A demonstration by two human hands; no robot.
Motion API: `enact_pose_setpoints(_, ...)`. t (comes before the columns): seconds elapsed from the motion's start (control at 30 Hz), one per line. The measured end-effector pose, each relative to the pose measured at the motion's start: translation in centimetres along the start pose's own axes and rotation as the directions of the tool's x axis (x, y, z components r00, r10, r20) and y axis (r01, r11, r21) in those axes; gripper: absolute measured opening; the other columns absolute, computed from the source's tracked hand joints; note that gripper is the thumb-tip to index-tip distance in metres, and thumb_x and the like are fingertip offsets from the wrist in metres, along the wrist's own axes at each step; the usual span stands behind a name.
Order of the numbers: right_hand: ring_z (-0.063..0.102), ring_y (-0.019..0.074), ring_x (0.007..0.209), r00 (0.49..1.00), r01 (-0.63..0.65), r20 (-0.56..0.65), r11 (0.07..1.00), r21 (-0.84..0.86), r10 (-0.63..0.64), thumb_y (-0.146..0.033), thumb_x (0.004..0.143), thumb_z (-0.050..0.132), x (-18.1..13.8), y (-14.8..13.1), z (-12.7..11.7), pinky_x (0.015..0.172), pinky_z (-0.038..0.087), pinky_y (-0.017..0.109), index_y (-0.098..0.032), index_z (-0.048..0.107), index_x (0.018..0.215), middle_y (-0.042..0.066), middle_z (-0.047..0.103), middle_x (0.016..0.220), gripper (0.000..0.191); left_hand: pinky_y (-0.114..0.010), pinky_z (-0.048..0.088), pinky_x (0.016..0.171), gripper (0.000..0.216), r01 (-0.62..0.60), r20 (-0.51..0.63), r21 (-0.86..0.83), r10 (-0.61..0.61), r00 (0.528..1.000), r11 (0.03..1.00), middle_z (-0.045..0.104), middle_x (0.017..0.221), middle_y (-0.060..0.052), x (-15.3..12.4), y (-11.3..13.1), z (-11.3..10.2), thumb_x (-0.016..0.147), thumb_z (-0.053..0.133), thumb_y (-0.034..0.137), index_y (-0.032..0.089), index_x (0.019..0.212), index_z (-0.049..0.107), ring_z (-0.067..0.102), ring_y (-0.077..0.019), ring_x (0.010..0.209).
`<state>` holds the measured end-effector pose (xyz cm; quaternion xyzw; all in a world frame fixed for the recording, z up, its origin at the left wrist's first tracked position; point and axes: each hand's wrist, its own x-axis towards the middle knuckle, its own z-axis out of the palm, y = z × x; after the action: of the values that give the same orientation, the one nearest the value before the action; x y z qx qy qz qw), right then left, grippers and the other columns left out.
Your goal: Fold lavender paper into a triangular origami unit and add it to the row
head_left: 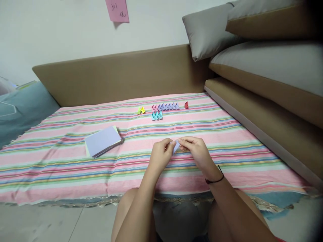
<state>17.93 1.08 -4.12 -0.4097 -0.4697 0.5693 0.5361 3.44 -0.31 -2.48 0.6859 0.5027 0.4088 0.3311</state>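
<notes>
A small piece of lavender folded paper [176, 146] is pinched between my two hands, just above the striped cloth. My left hand [162, 151] grips its left side with thumb and fingertips. On the other side, my right hand [195, 148] is closed on the paper's upper right edge. Part of the paper is hidden behind the fingers. Farther back stands a row of purple and pink folded paper pieces [169, 107]. Several teal folded pieces [156, 116] sit in front of that row. Yellow-green folded pieces [141, 110] lie to the left, and one red folded piece [186, 105] to the right.
A stack of lavender paper sheets [103, 141] rests on the striped cloth [75, 171] at left. Brown and grey cushions [262, 77] are piled along the right side. A brown backrest [121, 77] runs along the wall, where a pink note [117, 10] hangs.
</notes>
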Motion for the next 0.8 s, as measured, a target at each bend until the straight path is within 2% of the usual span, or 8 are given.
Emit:
enact_pose_setpoints(0.1, 0.054, 0.0143, 0.055, 1.000, -0.015, 0.021, 1.000, 0.000, 0.015, -0.048, 0.063, 0.074, 0.2, 0.3, -0.1, 0.060, 0.046, 0.031, -0.016, 0.068, 0.064, 0.000, 0.058, 0.056, 0.033, -0.025, 0.036, 0.057, 0.036, 0.062, 0.013, -0.114, -0.061, 0.998, 0.992, 0.055, 0.052, 0.001, 0.2, -0.5, 0.2, 0.086, 0.046, 0.038, 0.018, 0.057, 0.054, 0.050, -0.0135, 0.053)
enact_pose_setpoints(0.23, 0.057, 0.0151, 0.055, 0.997, -0.026, 0.071, 1.000, 0.011, 0.025, -0.052, 0.065, 0.071, 0.5, 0.9, -0.1, 0.061, 0.048, 0.032, -0.015, 0.065, 0.060, 0.002, 0.060, 0.058, 0.038, -0.025, 0.037, 0.054, 0.038, 0.087, -0.024, -0.159, -0.092, 0.995, 0.983, 0.056, 0.048, 0.000, 0.5, -1.2, 0.2, 0.084, 0.048, 0.040, 0.018, 0.054, 0.054, 0.050, -0.0133, 0.049)
enact_pose_setpoints(0.43, 0.055, 0.0137, 0.056, 0.996, 0.060, 0.070, 0.998, 0.014, -0.061, -0.050, 0.066, 0.072, 0.9, 1.4, 0.0, 0.061, 0.047, 0.029, -0.016, 0.066, 0.067, 0.000, 0.058, 0.058, 0.034, -0.025, 0.042, 0.052, 0.031, 0.106, 0.002, -0.292, -0.111, 0.994, 0.950, 0.062, 0.054, -0.002, 0.5, -2.1, 0.8, 0.077, 0.055, 0.044, 0.016, 0.064, 0.060, 0.056, -0.0147, 0.050)
enact_pose_setpoints(0.6, 0.060, 0.0164, 0.066, 0.983, 0.120, 0.142, 0.993, -0.003, -0.118, -0.046, 0.070, 0.070, 0.7, 1.8, 0.3, 0.070, 0.049, 0.033, -0.017, 0.070, 0.084, 0.003, 0.066, 0.072, 0.032, -0.024, 0.042, 0.052, 0.025, 0.062, -0.078, -0.314, -0.091, 0.993, 0.947, 0.062, 0.054, -0.002, 0.2, -2.7, 0.4, 0.070, 0.065, 0.038, 0.014, 0.063, 0.064, 0.055, -0.0135, 0.051)
enact_pose_setpoints(0.8, 0.060, 0.0190, 0.075, 0.966, 0.242, 0.109, 0.969, -0.050, -0.236, -0.034, 0.066, 0.075, 0.7, 1.9, 0.4, 0.076, 0.049, 0.035, -0.020, 0.071, 0.076, 0.004, 0.067, 0.076, 0.018, -0.027, 0.048, 0.059, 0.023, -0.018, -0.132, -0.336, -0.028, 0.991, 0.942, 0.068, 0.064, -0.005, -0.5, -2.0, -0.7, 0.061, 0.076, 0.036, 0.015, 0.068, 0.070, 0.062, -0.0174, 0.061)
